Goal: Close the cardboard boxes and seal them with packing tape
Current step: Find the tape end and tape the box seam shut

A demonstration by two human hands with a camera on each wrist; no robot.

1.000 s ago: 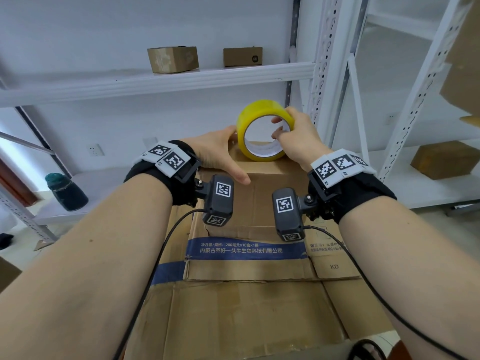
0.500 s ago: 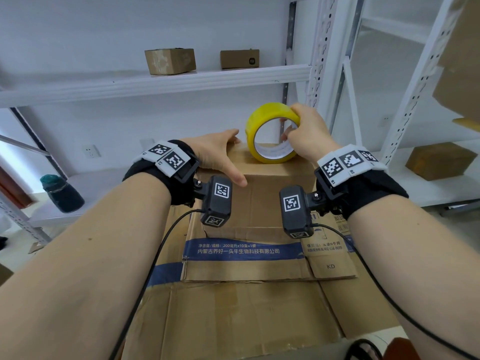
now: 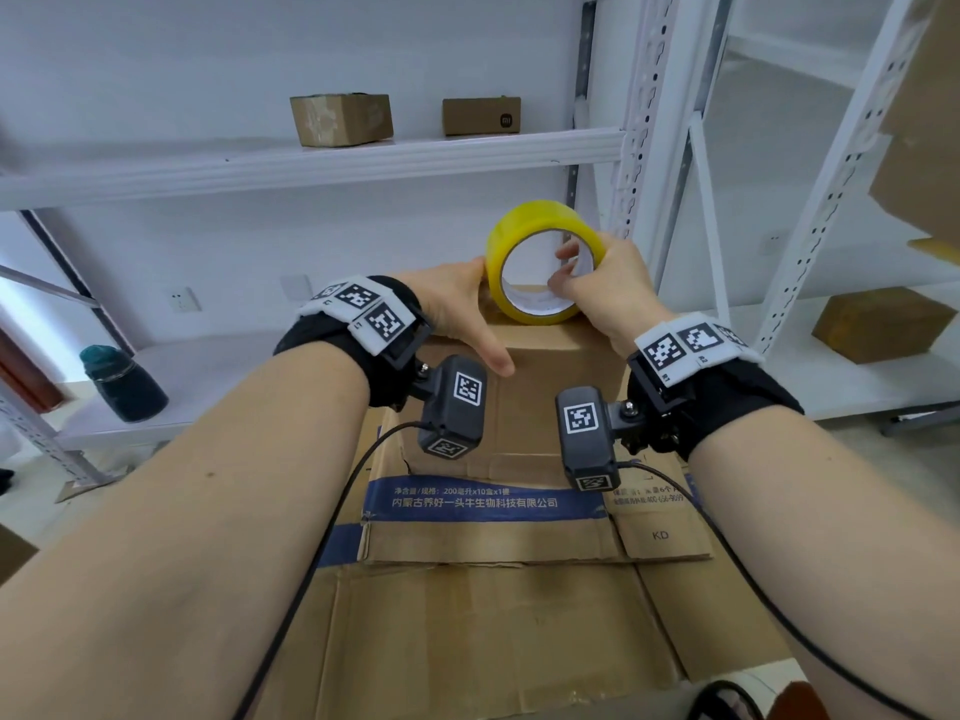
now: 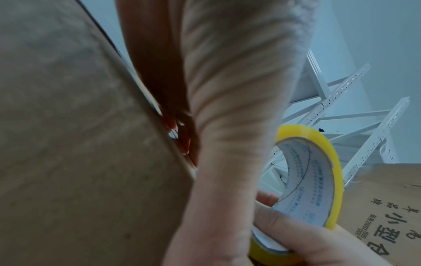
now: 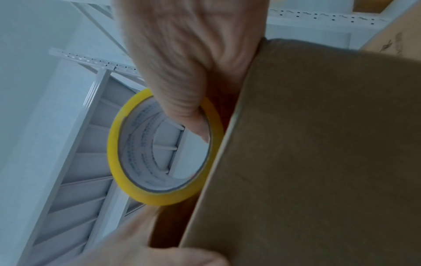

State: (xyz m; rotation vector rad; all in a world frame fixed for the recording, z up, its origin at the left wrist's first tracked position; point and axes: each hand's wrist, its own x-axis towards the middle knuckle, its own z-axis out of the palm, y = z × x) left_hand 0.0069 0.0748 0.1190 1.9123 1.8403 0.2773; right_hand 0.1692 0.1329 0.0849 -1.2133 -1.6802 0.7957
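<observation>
A yellow packing tape roll (image 3: 519, 220) (image 4: 330, 149) (image 5: 159, 199) stands on edge at the far rim of the brown cardboard box (image 3: 545, 407) (image 4: 68, 144) (image 5: 318, 162). My right hand (image 3: 602, 288) (image 4: 296, 234) (image 5: 182, 54) grips the roll, with fingers inside its white core and the thumb outside. My left hand (image 3: 457, 314) (image 4: 227, 108) (image 5: 136, 252) lies over the box's far edge just left of the roll. Its thumb rests flat on the top and its fingers run straight down the far side, mostly hidden.
The box rests on flattened cardboard (image 3: 467, 641). White metal shelving (image 3: 311, 163) stands behind, with two small boxes (image 3: 340, 119) (image 3: 480, 115) on it. A dark bottle (image 3: 124, 381) sits at lower left, another box (image 3: 883, 324) on the right shelf.
My right hand has shifted its hold, and its fingers now reach into the roll's core. The roll has stayed at the far edge. My left hand has hardly moved.
</observation>
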